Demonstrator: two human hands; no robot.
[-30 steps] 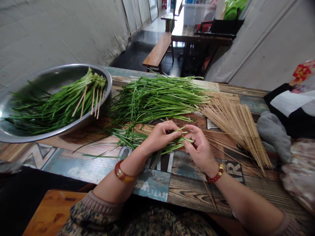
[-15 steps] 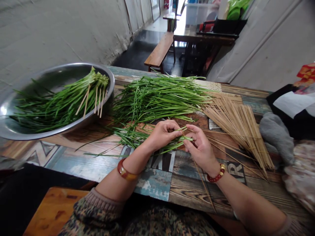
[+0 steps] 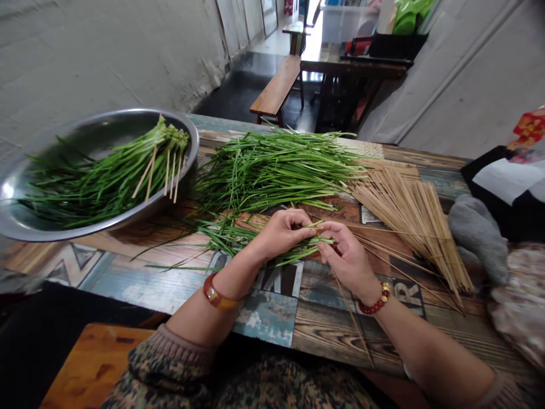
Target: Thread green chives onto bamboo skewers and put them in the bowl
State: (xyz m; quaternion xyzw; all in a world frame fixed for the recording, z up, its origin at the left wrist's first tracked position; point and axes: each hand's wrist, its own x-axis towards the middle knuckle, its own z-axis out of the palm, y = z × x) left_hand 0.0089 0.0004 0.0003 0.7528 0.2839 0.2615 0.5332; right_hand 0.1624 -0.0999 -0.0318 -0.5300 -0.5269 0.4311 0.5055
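My left hand (image 3: pixel 286 232) is closed around a small bunch of garlic chives (image 3: pixel 293 254), thumb and index finger pinched near the cut stem ends. Close against it, my right hand (image 3: pixel 347 250) pinches at the same pale stem ends with thumb and fingertips. From under the right fingers a thin bamboo skewer (image 3: pixel 351 318) slants down toward the table's near edge; its upper end is hidden by the hand. Behind both hands lies a large heap of loose chives (image 3: pixel 272 170). A thick pile of bamboo skewers (image 3: pixel 419 233) lies to the right.
At the left stands a steel basin (image 3: pixel 193 136) with skewered chives (image 3: pixel 106 176) in it, some sticks overhanging its rim. A grey cloth (image 3: pixel 477 233) and a plastic bag (image 3: pixel 522 301) sit at the right. Beyond the patterned table (image 3: pixel 332 324) is a wooden bench (image 3: pixel 279 85).
Both hands stay in nearly the same place. The right fingers have shifted slightly at the stem ends, with the index finger a little lower and closer to the left hand.
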